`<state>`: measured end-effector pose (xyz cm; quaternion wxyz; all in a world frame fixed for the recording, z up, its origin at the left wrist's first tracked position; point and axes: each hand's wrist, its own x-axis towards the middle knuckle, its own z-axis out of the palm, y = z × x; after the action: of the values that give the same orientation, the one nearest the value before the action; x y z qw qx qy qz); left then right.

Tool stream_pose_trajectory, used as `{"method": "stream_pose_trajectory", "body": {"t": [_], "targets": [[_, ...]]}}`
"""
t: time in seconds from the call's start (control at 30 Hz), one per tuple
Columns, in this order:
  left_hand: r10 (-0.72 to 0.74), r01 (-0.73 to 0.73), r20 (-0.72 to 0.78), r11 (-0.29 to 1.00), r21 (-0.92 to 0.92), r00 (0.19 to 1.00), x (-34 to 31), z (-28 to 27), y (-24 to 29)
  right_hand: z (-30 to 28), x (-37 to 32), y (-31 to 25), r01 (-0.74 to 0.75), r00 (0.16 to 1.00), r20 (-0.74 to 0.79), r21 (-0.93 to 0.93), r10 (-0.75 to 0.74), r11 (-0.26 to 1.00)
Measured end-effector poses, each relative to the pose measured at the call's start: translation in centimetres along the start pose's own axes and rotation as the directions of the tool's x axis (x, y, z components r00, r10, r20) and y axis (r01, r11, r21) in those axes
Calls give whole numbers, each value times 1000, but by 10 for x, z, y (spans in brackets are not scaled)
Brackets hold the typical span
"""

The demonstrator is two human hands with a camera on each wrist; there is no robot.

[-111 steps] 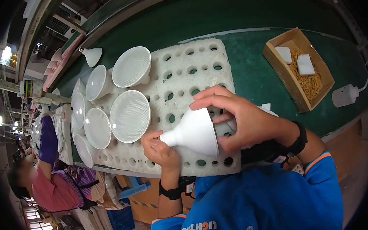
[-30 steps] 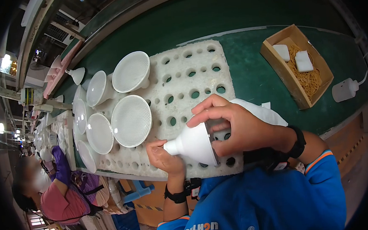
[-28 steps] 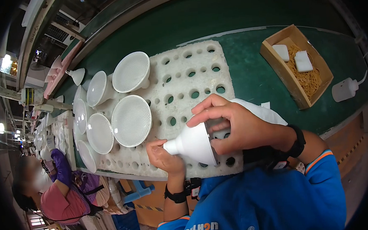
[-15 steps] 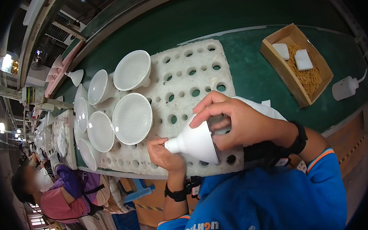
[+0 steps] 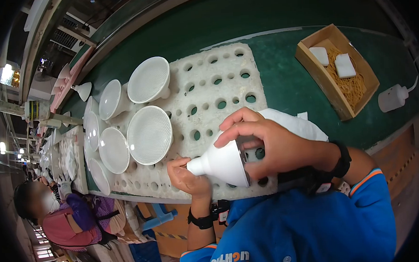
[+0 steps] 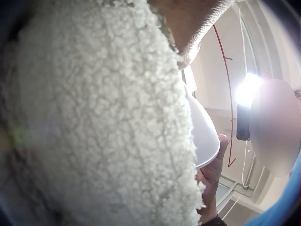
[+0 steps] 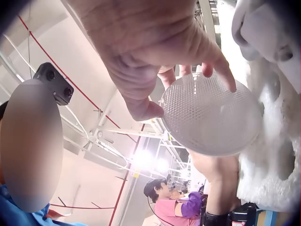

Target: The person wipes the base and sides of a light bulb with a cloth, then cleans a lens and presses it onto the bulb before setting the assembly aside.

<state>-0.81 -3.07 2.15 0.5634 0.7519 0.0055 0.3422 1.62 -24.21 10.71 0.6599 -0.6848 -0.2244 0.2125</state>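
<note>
The person wears a blue polo shirt (image 5: 302, 231) with orange-and-white edging (image 5: 366, 175) on its short sleeves, orange and white lettering (image 5: 231, 260) across the chest and a pale button (image 5: 284, 260). A black wrist strap (image 5: 201, 222) with a white-and-red tag (image 5: 221, 216) sits behind the left hand (image 5: 187, 176), and a matching black band (image 5: 344, 159) behind the right hand (image 5: 277, 143).

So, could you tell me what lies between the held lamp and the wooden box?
In the head view: the right hand gripping the lamp by its wide end, then a white cloth, then bare green belt up to the wooden box.
</note>
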Motion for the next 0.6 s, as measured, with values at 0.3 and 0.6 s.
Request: {"method": "stream_pose_trajectory", "body": {"t": [0.3,0.6], "targets": [[22,-22,-22,999,27,1000,-1,2,2,-11,6,7,-74,996,64,100,67,992],[59,-58,-15,997,52,998,-1,0,-2,0,1,5,-3,1000,-23,116,5,993]]}}
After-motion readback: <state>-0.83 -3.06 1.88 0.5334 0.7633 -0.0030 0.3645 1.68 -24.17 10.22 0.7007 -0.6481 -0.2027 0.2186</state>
